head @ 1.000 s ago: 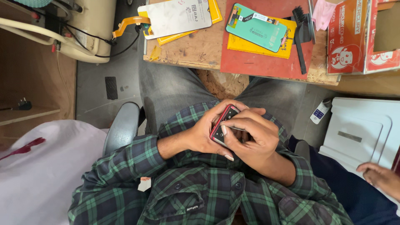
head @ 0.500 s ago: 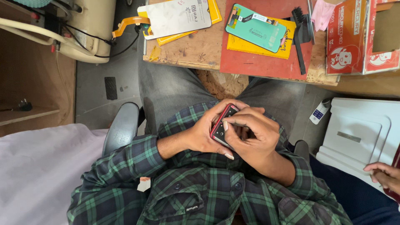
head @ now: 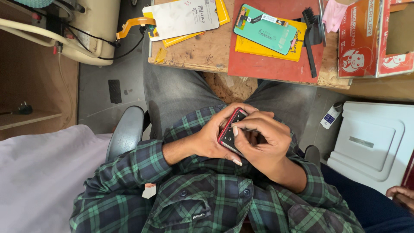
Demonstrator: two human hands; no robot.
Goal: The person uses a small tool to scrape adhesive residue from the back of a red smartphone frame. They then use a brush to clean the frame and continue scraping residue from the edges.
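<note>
I am seated and looking down at my lap. My left hand (head: pixel 213 136) grips a small dark phone with a red edge (head: pixel 227 133), held tilted over my thighs. My right hand (head: pixel 261 140) lies over the phone's right side and pinches a thin metal tool (head: pixel 245 128) whose tip rests against the phone. Most of the phone is hidden under my fingers. Both forearms wear green plaid sleeves.
A wooden worktable (head: pixel 202 51) lies ahead with a red mat (head: pixel 271 64), a teal phone screen panel (head: pixel 265 29) on yellow pads, a black brush (head: pixel 311 39), a white panel with orange flex cable (head: pixel 181 17) and a red carton (head: pixel 371 39). A white box (head: pixel 371 142) and another person's hand (head: pixel 401 194) are at right.
My hands and the phone stay almost still in my lap. The other person's hand at the right edge has drawn back toward the corner.
</note>
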